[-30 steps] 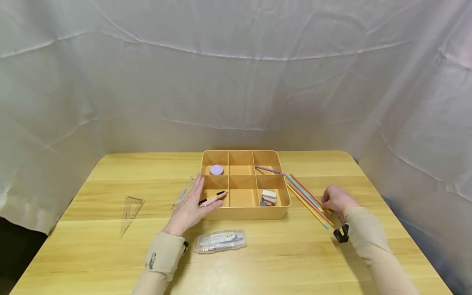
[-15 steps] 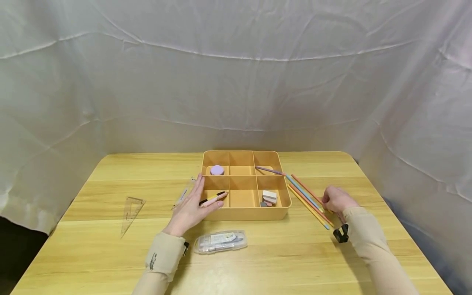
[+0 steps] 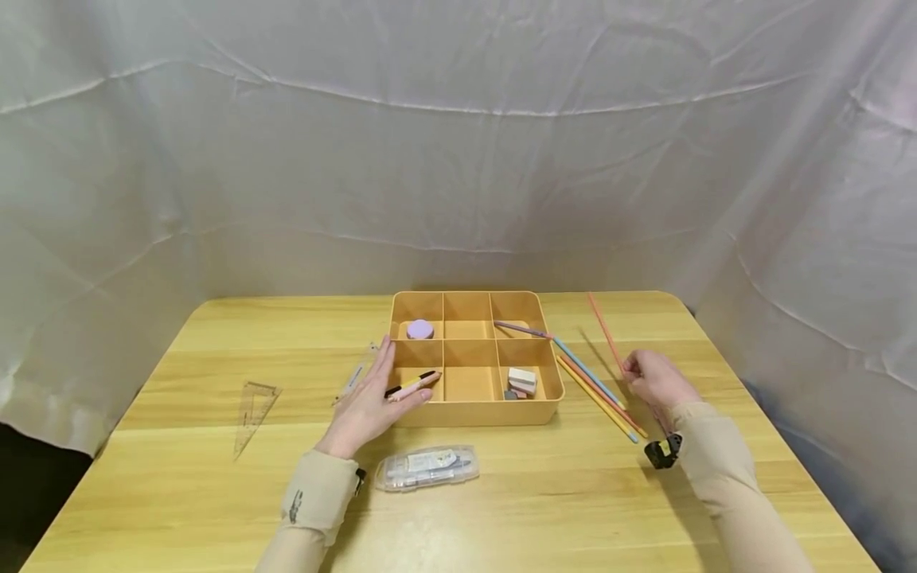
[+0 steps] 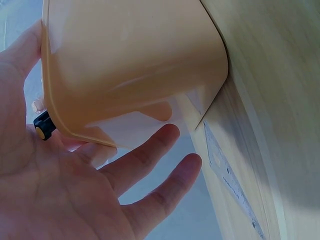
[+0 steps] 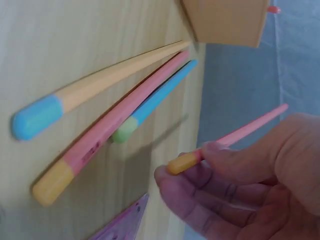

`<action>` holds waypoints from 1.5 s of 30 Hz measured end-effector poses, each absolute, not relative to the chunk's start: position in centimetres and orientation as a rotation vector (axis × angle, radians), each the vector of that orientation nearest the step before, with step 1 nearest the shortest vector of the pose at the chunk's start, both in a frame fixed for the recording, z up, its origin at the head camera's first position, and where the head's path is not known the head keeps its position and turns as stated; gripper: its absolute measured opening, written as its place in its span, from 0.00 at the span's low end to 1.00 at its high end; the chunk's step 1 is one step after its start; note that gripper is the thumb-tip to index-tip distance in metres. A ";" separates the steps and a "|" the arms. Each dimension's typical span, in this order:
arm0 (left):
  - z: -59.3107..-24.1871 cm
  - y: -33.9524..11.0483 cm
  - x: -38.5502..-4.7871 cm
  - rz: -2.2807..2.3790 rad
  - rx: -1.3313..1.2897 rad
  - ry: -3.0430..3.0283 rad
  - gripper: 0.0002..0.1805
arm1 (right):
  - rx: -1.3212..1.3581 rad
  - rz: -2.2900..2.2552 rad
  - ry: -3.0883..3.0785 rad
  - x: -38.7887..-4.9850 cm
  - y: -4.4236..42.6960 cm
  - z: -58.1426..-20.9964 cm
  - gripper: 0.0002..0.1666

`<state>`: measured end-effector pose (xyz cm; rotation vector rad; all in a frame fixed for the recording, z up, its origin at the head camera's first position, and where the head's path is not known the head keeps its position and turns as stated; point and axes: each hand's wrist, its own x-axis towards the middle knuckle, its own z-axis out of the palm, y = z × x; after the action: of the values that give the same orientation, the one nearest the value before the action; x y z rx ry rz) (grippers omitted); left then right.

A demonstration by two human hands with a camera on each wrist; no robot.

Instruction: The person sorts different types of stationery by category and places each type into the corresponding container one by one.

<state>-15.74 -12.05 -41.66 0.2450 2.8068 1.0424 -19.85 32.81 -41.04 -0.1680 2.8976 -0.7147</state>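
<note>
I see right hand [image 3: 657, 380] pinching pink pencil [image 5: 250, 128] near its yellow end [image 5: 183, 163], raised above tabletop [image 3: 559, 501], right of tray [image 3: 473, 414]. Long axis runs forward, slightly left. Left hand [image 3: 366, 407] touches tray, fingers spread.

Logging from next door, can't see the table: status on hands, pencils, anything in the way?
Left hand against left side of box. Right hand pinching pink pencil, raised off table. Three loose pencils lying between right hand and box.
</note>
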 end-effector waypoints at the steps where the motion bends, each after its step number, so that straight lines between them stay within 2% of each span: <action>1: -41.7 -12.0 -15.7 1.042 0.241 2.805 0.60 | -0.179 -0.744 2.898 -19.8 32.7 -41.0 0.07; 8: -41.7 -12.1 -15.7 1.041 0.254 2.816 0.58 | -0.205 -0.954 2.956 -19.7 31.8 -40.8 0.13; 19: -41.7 -12.1 -15.7 1.037 0.262 2.820 0.59 | -0.139 -1.387 3.257 -19.8 29.2 -40.9 0.12; 25: -41.7 -12.1 -15.8 1.040 0.279 2.826 0.59 | -0.125 -1.971 3.172 -20.2 27.3 -40.9 0.10; 32: -41.7 -12.1 -15.7 1.046 0.260 2.817 0.60 | -0.299 -2.530 2.827 -20.5 25.5 -40.9 0.10; 36: -41.7 -12.1 -15.7 1.049 0.253 2.816 0.60 | -0.356 -2.580 2.804 -20.7 24.8 -40.7 0.10; 45: -41.7 -12.0 -15.6 1.055 0.247 2.812 0.59 | -0.209 -2.244 2.997 -19.9 22.9 -39.9 0.09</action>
<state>-15.64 -12.04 -41.71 0.2466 2.8124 1.0553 -19.94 22.89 -39.92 -0.2089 2.9968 -2.2436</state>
